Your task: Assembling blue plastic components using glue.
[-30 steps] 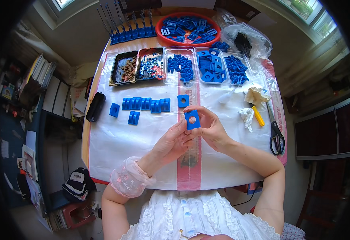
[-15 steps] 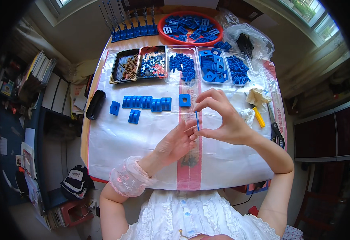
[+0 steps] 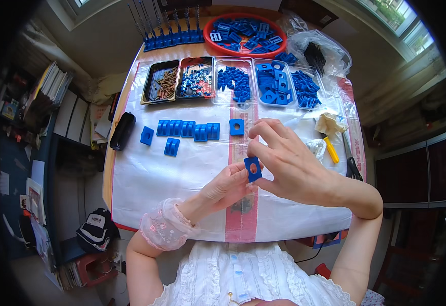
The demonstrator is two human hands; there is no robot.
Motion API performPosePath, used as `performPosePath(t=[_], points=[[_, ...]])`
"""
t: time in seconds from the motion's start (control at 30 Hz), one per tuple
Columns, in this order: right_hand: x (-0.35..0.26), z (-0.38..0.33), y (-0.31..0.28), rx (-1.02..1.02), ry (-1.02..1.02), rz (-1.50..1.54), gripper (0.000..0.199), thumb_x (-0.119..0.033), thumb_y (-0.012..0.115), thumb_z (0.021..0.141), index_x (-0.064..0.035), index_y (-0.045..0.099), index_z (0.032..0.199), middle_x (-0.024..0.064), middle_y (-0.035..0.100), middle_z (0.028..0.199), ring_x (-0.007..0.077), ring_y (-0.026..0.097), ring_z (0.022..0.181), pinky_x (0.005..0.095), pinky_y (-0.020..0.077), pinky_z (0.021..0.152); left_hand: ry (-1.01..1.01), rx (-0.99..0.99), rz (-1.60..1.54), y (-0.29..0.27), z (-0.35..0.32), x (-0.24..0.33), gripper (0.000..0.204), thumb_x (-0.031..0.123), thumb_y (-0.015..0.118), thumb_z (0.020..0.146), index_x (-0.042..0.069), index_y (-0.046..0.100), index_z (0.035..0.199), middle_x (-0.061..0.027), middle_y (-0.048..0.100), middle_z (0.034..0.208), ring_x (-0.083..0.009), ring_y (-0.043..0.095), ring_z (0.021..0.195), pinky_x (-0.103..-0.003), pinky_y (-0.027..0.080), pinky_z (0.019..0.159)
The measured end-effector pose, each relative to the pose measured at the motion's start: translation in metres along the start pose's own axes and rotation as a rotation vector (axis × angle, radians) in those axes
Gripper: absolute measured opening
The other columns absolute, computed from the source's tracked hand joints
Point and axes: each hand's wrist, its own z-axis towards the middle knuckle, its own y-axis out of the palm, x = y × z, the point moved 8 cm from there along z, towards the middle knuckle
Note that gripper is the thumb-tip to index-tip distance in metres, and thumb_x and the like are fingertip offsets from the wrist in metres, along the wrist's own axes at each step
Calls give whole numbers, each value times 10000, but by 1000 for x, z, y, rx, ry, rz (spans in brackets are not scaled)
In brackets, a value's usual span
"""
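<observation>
A flat blue plate with a round hole [image 3: 256, 177] is held up above the table's middle, its face now turned toward me. My left hand [image 3: 223, 184] pinches its left edge between thumb and fingers. From the right, my right hand [image 3: 297, 166] curves round it, index finger by the upper edge and thumb by the lower. A similar blue plate [image 3: 237, 132] lies just beyond the hands. To the left sit several blue ridged blocks [image 3: 201, 133] in a row, another ridged block [image 3: 171, 147] in front of them and a tilted blue piece [image 3: 147, 135].
Behind stand trays of brass-coloured screws [image 3: 166, 84], small nuts [image 3: 195, 84], small blue parts [image 3: 239, 89], holed plates [image 3: 271, 84] and more blue bits [image 3: 304, 86]. Farther back are a red basin [image 3: 207, 43] and a rod rack [image 3: 172, 41]. Scissors [image 3: 353, 166] and a yellow-handled tool [image 3: 331, 149] lie right.
The blue plate has turned from edge-on to face-on and is slightly lower. My right hand has rotated, its back now showing more; my left fingers have closed on the plate's edge.
</observation>
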Motion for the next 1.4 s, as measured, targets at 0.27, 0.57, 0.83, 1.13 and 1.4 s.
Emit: performPosePath(t=[0.27, 0.57, 0.83, 1.13, 1.4], points=[[9, -4, 0, 37, 42, 118, 395, -126, 773, 674, -4, 577, 995, 165, 504, 1162, 344, 448, 1167, 420, 403, 965, 7, -72, 36, -6, 1, -3, 496, 480, 680, 890, 169, 524, 1243, 23, 559, 1151, -86, 527, 1047, -325, 426, 892], [16, -12, 0, 167, 69, 329, 370, -90, 793, 673, -32, 595, 980, 140, 517, 1136, 334, 459, 1159, 411, 411, 986, 11, -124, 53, -5, 1, -3, 502, 525, 640, 902, 193, 523, 1259, 15, 543, 1161, -92, 534, 1029, -338, 437, 889], [26, -16, -6, 206, 136, 270, 377, -79, 819, 663, -67, 612, 977, 118, 518, 1192, 320, 466, 1206, 415, 402, 1010, -32, -45, -26, 1, 1, 0, 454, 461, 566, 973, 126, 506, 1273, 21, 540, 1112, -66, 511, 978, -266, 431, 817], [37, -22, -23, 272, 186, 139, 349, -88, 808, 682, -42, 619, 972, 127, 529, 1186, 317, 471, 1195, 411, 416, 995, 269, 367, 1424, 15, -27, 82, 166, 186, 683, 908, 48, 675, 1001, -13, 569, 832, -153, 549, 776, -269, 462, 719], [36, -25, -20, 257, 178, 147, 365, -93, 835, 661, -65, 620, 954, 113, 522, 1200, 309, 467, 1201, 424, 414, 1002, 473, 600, 2261, 13, -38, 149, 258, 80, 766, 767, 43, 684, 1009, -84, 593, 1051, -269, 532, 1013, -371, 459, 883]])
